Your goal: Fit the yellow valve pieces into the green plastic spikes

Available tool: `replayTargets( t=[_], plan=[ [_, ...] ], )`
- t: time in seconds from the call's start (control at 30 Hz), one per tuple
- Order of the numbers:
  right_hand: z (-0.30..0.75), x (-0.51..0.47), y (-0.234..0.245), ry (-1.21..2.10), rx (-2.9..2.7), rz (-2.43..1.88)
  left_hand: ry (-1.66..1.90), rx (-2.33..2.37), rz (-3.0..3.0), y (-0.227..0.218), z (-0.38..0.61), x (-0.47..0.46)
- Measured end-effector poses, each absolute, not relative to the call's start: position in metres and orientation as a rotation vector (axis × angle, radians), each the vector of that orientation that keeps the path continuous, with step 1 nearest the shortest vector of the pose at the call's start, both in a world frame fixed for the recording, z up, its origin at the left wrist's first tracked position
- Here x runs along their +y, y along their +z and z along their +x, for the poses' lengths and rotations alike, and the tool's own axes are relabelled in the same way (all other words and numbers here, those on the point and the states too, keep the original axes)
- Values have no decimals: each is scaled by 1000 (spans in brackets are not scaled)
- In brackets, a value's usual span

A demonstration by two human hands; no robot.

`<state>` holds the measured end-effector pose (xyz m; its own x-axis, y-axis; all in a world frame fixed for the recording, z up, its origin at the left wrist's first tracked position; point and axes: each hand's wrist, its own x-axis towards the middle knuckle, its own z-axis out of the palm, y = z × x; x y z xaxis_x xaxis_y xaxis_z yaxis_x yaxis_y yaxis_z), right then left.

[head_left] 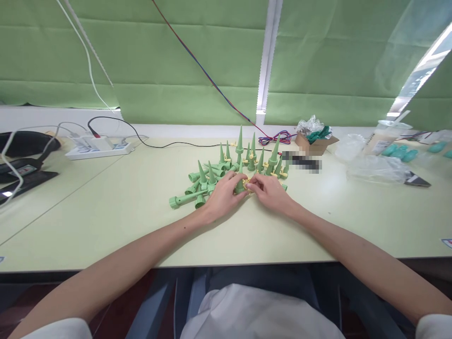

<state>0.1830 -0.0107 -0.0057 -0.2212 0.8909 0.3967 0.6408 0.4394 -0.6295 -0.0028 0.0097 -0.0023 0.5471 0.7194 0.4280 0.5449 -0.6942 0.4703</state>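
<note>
I see the left hand point(226, 194) curled around an upright green cone point(240, 182), thumb and forefinger closed on it; the right hand point(270, 190) meets it, fingertips bunched at small yellow pieces point(246, 181), though I cannot tell whether one is pinched; both are mid-table point(123, 226), against other green cones point(273, 160), some standing, some lying leftward; I would steady the cone with the left and guide any yellow piece in straight and gently, sparing the neighbours; beyond, rightward, a cardboard box point(311, 146) holds crumpled clear plastic point(310, 124) and dark green material point(318, 134); farther right is a plastic cup point(380, 140) with a straw point(402, 116), contents unclear to me.
</note>
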Motion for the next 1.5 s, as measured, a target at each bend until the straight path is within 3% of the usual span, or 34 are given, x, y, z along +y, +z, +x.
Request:
replayTargets(
  t=[0.93, 1.5],
  plan=[
    [176, -14, -5, 402, -1913, -1288, 871, 1023, 2440, -1, -2, 7],
    [174, -20, -7, 449, -1984, -1149, 804, 766, 2428, 4, -1, 5]
  ],
)
